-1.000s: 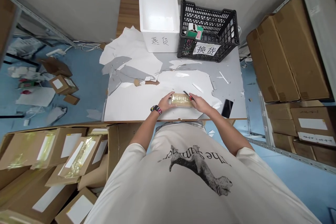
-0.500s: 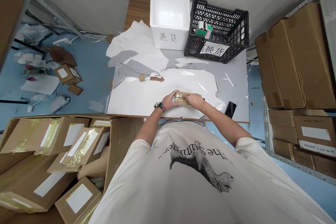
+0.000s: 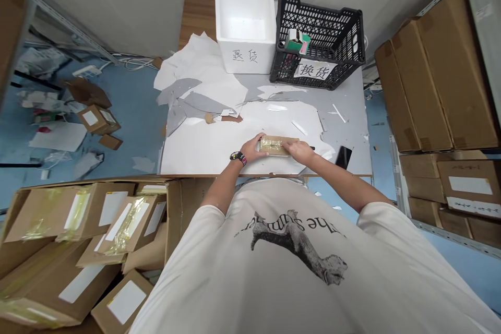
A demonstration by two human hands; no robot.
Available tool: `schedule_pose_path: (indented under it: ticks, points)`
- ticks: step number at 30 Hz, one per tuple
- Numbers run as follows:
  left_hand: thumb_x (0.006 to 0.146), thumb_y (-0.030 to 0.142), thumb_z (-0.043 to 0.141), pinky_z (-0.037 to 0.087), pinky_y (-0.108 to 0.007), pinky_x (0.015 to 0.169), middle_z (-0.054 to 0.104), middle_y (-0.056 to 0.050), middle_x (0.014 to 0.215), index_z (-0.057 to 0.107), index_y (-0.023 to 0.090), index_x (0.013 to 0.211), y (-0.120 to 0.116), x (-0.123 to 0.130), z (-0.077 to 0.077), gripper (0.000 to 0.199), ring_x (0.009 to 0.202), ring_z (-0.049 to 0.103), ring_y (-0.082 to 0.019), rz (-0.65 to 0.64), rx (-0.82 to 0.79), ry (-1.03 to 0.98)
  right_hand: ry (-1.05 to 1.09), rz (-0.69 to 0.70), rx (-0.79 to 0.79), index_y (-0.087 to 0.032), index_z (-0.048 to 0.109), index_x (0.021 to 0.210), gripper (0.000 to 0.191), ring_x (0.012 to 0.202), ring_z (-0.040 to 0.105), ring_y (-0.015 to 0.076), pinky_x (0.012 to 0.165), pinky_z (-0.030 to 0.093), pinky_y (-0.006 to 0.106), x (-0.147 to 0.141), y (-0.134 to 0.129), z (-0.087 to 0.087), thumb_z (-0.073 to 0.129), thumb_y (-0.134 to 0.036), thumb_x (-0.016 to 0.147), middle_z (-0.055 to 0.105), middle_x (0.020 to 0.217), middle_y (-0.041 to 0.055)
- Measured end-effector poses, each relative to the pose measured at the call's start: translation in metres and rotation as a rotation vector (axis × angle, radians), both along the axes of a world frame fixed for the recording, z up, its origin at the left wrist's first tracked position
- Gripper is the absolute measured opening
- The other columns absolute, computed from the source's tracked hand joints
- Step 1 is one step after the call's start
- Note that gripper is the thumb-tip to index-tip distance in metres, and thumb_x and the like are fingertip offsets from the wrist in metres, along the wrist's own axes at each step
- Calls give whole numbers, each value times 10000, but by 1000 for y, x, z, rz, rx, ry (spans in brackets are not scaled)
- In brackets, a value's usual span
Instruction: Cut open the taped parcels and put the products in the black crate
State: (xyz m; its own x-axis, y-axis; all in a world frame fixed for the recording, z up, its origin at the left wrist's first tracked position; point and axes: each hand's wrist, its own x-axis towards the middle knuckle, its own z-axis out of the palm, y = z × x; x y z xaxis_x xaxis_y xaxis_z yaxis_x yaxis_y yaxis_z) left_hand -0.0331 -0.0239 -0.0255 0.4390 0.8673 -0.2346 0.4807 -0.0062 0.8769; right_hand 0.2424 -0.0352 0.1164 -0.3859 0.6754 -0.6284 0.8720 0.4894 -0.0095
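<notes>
A small cardboard box (image 3: 274,145), with shiny yellowish tape along its top, lies on the white-covered table in front of me. My left hand (image 3: 252,149) grips its left end, thumb at the far edge and fingers at the near side; a watch is on that wrist. Over the box's right part, my right hand (image 3: 300,152) is closed round a slim tool whose black end (image 3: 312,148) pokes out to the right. The tool's front is hidden by the fingers, so its kind does not show.
Behind stand a white foam box (image 3: 246,57) and a black plastic crate (image 3: 344,62) holding small cartons. A phone (image 3: 343,157) lies at the right. Paper scraps (image 3: 299,127) litter the table (image 3: 348,120). A large carton (image 3: 174,209) of taped parcels is at lower left; shelved boxes (image 3: 450,73) stand right.
My right hand has slid rightward along the box top, exposing more of the tape. My left hand stays at the left end. The whole view has shifted slightly.
</notes>
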Motion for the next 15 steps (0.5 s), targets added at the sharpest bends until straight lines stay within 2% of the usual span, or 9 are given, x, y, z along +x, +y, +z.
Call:
schedule_pose_path:
  ticks: [6,12,15]
  points:
    - [798,562,941,580,-490,1191,753,-71,1550,512,327,1698,2,-1,5,1024,1453,712,-382,-36,10,47,-39,6,9,-145,577,1612,583,1283,780,367,1001,570,426,18,-4,4,385,11,1084,777,1419,235]
    - [794,542,944,578,-496,1192,736,-84,1585,494,327,1704,3,-1,4,1038,1481,699,-390,-28,5,74,-89,-10,7,-125,618,1546,522,1251,793,365,985,558,422,45,-8,10,442,-3,1070,773,1396,254]
    - [790,599,942,584,-500,1183,732,-89,1594,483,332,1709,3,-2,5,1061,1481,703,-395,-31,-1,83,-100,-7,-3,-124,603,1569,552,1250,794,356,979,553,415,55,-11,15,433,6,1060,780,1382,246]
